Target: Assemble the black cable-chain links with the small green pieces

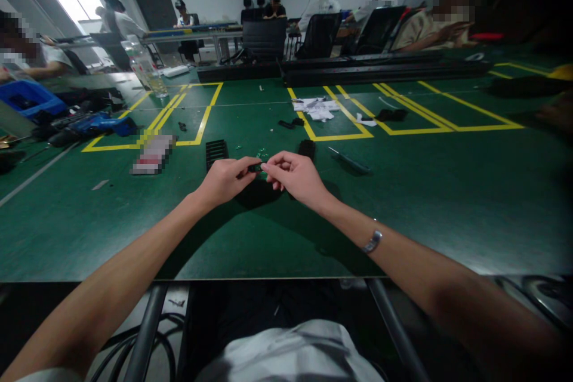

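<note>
Both hands meet just left of frame centre, above the counter (403,203). Left hand (226,179): thumb and forefinger pinched on the left end of a small black part (255,168). Right hand (293,176): fingertips closed on the right end of the same part. The remaining fingers of both hands are curled.

Orientation: the small black part is held clear of the counter, between the two sets of fingertips. Its long axis appears to run left to right across the frame, roughly level. The part is too small to show which end leads or which face is up.

Surface: the counter carries a dark green mat marked with yellow tape lines (203,119). A black slotted tray (216,153) lies just beyond the left hand. A black block (307,148) lies just beyond the right hand, and a screwdriver (351,161) lies near it, to the right. White papers (317,108) sit inside a taped box further back. A clear plastic bottle (145,65) stands in the upper left, and a blue bin (29,97) sits at the left edge. Long black rails (358,68) cross the far side of the counter.

Room: white walls, a bright window in the upper left, black office chairs (264,39), and other people seated at further benches.
</note>
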`<state>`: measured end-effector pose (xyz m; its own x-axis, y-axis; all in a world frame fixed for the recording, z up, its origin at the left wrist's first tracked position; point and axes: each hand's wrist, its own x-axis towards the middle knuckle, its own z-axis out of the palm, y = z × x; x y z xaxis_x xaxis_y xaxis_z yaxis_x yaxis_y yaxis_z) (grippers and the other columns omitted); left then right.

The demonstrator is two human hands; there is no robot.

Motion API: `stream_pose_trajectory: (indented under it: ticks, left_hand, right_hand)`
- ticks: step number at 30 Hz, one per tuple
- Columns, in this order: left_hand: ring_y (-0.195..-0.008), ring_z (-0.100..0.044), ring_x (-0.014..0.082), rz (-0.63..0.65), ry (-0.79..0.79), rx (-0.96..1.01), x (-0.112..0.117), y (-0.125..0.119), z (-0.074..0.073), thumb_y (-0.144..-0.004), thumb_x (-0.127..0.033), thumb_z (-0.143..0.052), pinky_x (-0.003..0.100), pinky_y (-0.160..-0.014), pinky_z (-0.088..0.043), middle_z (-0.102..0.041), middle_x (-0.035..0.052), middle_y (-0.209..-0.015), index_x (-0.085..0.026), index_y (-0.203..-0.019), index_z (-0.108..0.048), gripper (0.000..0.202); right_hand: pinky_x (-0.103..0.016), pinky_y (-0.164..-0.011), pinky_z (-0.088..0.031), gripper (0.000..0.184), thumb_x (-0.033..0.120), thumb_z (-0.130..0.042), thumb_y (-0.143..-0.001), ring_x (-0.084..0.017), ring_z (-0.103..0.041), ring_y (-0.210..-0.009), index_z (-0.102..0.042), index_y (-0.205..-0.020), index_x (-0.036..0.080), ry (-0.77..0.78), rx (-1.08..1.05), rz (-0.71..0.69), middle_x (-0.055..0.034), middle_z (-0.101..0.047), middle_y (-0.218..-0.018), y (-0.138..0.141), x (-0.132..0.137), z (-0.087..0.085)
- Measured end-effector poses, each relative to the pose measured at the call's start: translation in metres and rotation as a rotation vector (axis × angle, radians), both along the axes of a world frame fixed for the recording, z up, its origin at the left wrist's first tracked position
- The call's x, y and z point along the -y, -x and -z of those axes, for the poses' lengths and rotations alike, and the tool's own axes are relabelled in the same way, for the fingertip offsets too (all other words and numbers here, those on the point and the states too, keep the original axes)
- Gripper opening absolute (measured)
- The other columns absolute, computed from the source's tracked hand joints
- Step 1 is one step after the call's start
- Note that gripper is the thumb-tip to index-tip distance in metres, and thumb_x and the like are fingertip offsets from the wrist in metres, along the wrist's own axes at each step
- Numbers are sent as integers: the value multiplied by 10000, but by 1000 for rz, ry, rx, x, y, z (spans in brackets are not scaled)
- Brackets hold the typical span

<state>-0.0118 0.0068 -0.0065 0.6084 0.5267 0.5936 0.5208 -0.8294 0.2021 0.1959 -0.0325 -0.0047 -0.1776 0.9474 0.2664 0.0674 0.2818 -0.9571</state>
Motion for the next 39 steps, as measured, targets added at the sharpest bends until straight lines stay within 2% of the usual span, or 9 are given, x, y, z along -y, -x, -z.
stream_pose_trajectory:
  ticks: [17,39]
  left_hand:
    - [-569,-539,99,-1,-3,-9,0,1,0,-921,-281,-596,206,-583,-384,-593,-16,-648,-164,-1158,-656,272]
    - [-572,-531,96,-1,31,9,1,1,-1,-917,-277,-608,201,-581,-376,-595,-16,-655,-165,-1162,-656,274]
  right_hand:
    - [-200,-454,-459,301,448,-696,-868,-102,-588,-517,-641,-881,152,-3,14,5,-26,-670,-695,0,1,-1]
    - [-194,-454,-470,267,411,-697,-870,-99,-586,-515,-648,-901,150,6,-14,-13,-18,-664,-687,0,2,-2]
